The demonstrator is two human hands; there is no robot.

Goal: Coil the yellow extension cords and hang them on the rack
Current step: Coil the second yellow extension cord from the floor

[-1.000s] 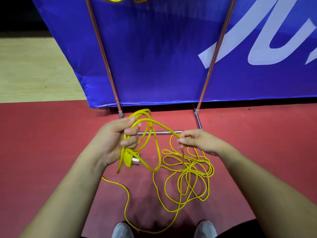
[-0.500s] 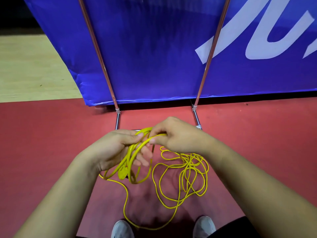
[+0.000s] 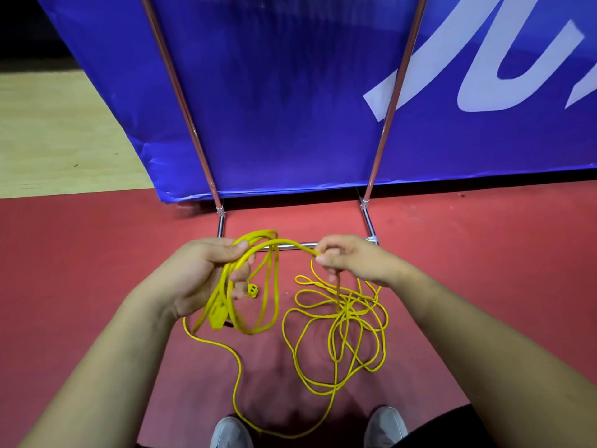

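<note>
Two hands [image 3: 200,276] [image 3: 355,263], one yellow cord [image 3: 275,286], two grey shoes [image 3: 231,433] [image 3: 386,425], two slanted rack poles [image 3: 181,101] [image 3: 392,101], one blue banner [image 3: 284,92].

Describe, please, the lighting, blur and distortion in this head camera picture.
Head view: wide-angle distortion splays the rack poles outward and enlarges the forearms; light is soft, with a faint sheen on the blue banner and a diffuse shadow on the red floor; the yellow cord just below the right hand is slightly blurred.

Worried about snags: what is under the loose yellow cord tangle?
Only red floor shows through the cord tangle's loops. The right hand, pinching a strand, hides its far edge.
</note>
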